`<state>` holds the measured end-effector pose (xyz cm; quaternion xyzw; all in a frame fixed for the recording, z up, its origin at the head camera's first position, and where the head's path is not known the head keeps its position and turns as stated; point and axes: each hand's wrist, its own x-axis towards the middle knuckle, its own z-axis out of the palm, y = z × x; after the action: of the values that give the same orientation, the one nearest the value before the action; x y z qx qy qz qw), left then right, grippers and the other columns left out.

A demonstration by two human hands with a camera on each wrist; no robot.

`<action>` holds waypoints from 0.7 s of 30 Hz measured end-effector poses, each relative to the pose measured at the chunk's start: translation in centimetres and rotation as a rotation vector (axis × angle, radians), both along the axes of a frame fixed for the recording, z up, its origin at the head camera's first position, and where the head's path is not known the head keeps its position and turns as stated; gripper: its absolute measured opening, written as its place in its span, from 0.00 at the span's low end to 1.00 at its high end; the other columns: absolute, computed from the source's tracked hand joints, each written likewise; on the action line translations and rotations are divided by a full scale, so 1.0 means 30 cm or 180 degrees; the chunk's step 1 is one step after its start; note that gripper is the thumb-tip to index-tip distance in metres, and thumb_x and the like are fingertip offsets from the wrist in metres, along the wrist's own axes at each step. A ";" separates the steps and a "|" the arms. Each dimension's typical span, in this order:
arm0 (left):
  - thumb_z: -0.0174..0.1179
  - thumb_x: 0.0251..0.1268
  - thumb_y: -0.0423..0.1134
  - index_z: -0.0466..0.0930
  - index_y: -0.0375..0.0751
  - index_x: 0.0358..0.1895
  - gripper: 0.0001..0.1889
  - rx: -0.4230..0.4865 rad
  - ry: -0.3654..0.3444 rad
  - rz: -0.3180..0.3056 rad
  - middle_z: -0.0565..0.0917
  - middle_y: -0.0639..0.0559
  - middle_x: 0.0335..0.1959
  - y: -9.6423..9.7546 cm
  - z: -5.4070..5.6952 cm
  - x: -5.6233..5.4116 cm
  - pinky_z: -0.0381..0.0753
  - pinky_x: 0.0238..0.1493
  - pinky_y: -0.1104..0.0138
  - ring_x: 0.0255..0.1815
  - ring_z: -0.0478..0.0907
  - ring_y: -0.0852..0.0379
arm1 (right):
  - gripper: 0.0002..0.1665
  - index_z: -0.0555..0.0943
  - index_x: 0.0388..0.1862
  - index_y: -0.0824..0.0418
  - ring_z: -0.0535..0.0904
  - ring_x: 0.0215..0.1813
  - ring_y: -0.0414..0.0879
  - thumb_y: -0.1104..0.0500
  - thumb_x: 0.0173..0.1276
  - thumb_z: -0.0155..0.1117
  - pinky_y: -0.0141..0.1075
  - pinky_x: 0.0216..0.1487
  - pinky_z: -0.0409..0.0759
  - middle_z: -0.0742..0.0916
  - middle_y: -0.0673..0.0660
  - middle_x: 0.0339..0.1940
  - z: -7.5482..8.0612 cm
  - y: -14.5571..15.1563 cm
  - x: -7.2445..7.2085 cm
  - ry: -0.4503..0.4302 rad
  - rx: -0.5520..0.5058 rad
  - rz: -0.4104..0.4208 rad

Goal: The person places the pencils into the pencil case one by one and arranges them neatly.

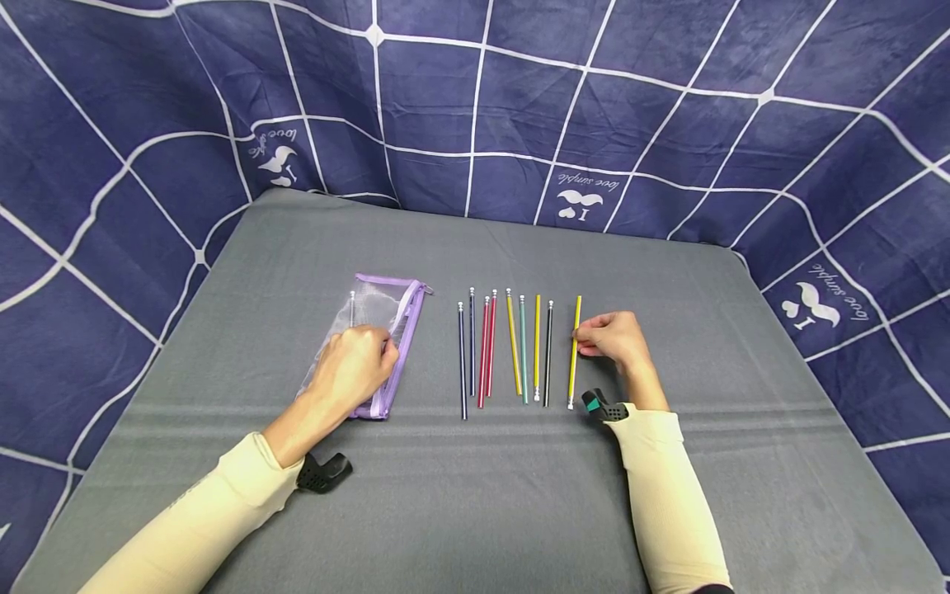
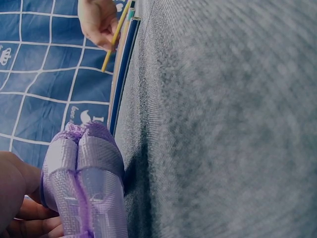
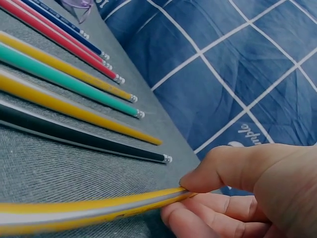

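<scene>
While left hand [image 1: 352, 363] grips pouch [image 1: 404, 346], right hand [image 1: 612, 337] pinches yellow pencil [image 1: 574, 363] between fingers [image 3: 183, 220], near black pencil [image 1: 548, 355].

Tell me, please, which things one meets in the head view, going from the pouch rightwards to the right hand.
Pouch, navy pencil, second navy pencil, red pencil, second red pencil, yellow pencil, green pencil, second yellow pencil, black pencil, third yellow pencil, right hand.

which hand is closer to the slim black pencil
Right: the right hand is just right of the slim black pencil; the left hand is well left, at the purple-edged mesh pouch.
</scene>
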<state>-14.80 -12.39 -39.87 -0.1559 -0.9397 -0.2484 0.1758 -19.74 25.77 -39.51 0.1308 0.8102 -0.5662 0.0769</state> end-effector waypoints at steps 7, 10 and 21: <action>0.56 0.57 0.31 0.67 0.45 0.12 0.17 -0.0014 0.0002 0.0001 0.71 0.49 0.15 0.000 0.002 0.001 0.74 0.20 0.49 0.16 0.69 0.47 | 0.12 0.76 0.42 0.80 0.82 0.21 0.38 0.73 0.60 0.63 0.31 0.28 0.82 0.84 0.52 0.20 0.010 0.001 0.000 -0.0028 -0.0169 -0.0021; 0.56 0.56 0.30 0.67 0.44 0.12 0.17 -0.0018 0.0003 -0.0005 0.71 0.49 0.15 0.000 0.002 0.000 0.74 0.20 0.49 0.16 0.69 0.47 | 0.12 0.76 0.42 0.79 0.82 0.21 0.38 0.73 0.61 0.63 0.31 0.28 0.82 0.85 0.52 0.20 0.010 0.000 0.000 -0.0048 -0.0221 -0.0011; 0.56 0.56 0.29 0.67 0.44 0.12 0.16 -0.0011 0.0000 -0.0007 0.72 0.49 0.15 0.001 0.001 -0.001 0.74 0.20 0.49 0.16 0.69 0.47 | 0.11 0.77 0.41 0.77 0.83 0.21 0.39 0.73 0.60 0.62 0.32 0.28 0.83 0.85 0.51 0.19 0.008 -0.006 -0.006 -0.0062 -0.0299 -0.0029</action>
<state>-14.84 -12.36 -39.83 -0.1572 -0.9400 -0.2470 0.1753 -19.93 25.58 -39.28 0.1362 0.7813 -0.6026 0.0884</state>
